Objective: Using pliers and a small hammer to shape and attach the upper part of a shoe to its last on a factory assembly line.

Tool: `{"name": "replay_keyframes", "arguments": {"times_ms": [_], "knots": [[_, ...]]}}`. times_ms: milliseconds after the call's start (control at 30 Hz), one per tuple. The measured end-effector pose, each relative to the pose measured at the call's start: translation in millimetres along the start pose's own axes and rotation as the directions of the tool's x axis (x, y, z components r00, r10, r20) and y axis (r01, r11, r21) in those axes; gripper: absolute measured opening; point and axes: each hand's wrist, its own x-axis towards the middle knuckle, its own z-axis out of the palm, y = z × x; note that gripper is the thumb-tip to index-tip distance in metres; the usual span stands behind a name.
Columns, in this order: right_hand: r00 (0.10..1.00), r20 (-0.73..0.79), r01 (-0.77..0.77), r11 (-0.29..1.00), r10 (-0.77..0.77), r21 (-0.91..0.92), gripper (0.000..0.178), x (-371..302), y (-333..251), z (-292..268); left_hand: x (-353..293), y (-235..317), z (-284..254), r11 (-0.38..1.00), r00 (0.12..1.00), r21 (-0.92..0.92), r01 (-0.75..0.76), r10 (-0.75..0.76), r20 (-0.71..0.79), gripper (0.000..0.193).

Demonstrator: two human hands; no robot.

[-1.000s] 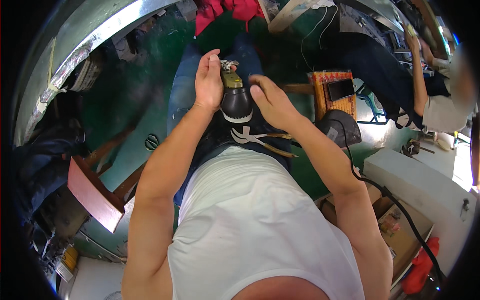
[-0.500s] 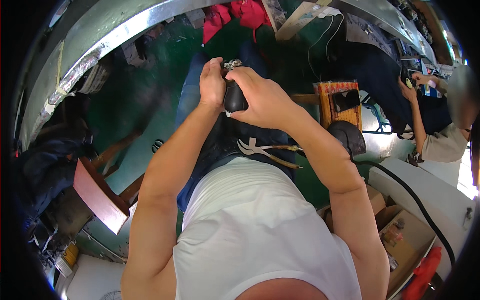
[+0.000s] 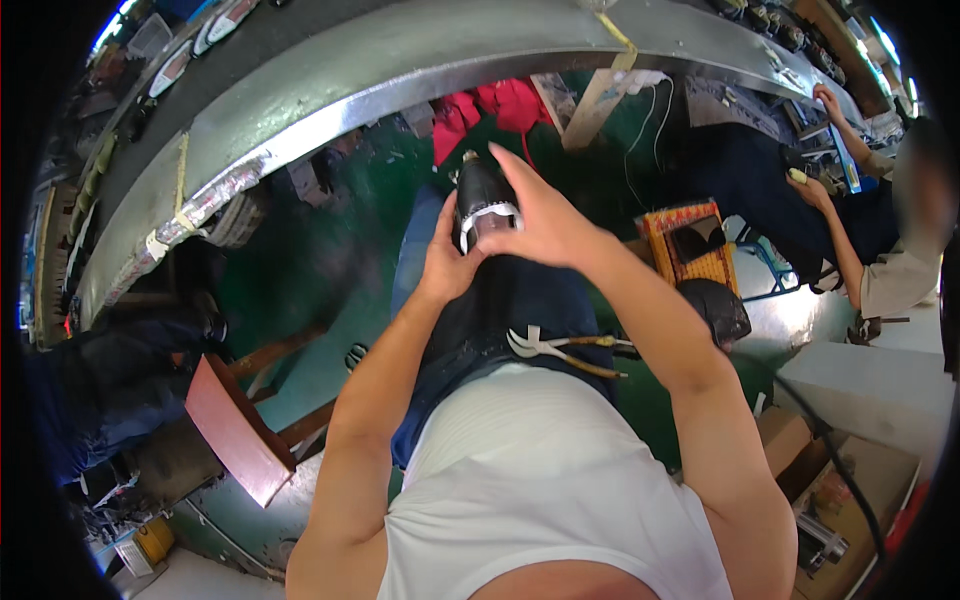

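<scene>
Between my hands, above my lap, is a black shoe upper (image 3: 483,187) that looks stretched over a last. Its dark rounded part points away from me, and a jagged white edge runs round the near end. My left hand (image 3: 450,262) grips its left and near side, the thumb by the white edge. Along the right side lies my right hand (image 3: 548,228), thumb at the near end and fingers reaching forward. Its underside is hidden. Metal pincers with worn handles (image 3: 560,346) rest across my lap.
A metal-edged conveyor bench (image 3: 370,115) curves across the far side, with shoes at far left. A red-brown stool (image 3: 235,430) stands left. On the right are a woven seat (image 3: 705,265) with a dark phone, a cardboard box (image 3: 850,510) and a seated co-worker (image 3: 880,240).
The shoe upper has been turned in my hands, so its white edge and near end now show. My view has shifted, showing more of the bench. The co-worker's one arm reaches toward the bench.
</scene>
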Motion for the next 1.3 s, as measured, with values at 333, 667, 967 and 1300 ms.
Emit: {"name": "replay_keyframes", "arguments": {"times_ms": [333,667,967,1300], "knots": [[0.767,0.405,-0.377,0.860,0.497,-0.343,0.058,-213.0,-26.9,-19.5,-29.2,60.1,9.2,0.802,0.942,0.499,0.330,-0.312,-0.122,0.051],[0.844,0.375,-0.248,0.899,0.383,-0.360,0.037,-205.6,-9.5,-33.1,-74.1,29.7,21.4,0.849,0.852,-0.097,0.519,-0.506,0.131,0.056],[0.534,0.625,-0.308,0.819,0.570,-0.484,0.032,-170.7,-49.8,-66.3,-112.6,13.2,31.0,0.813,0.866,-0.313,0.491,-0.496,0.070,0.089],[0.801,0.504,-0.188,0.936,0.322,-0.297,0.046,-140.4,-23.4,-46.7,-113.4,-4.2,39.7,0.869,0.873,-0.085,0.487,-0.481,0.084,0.107]]}}
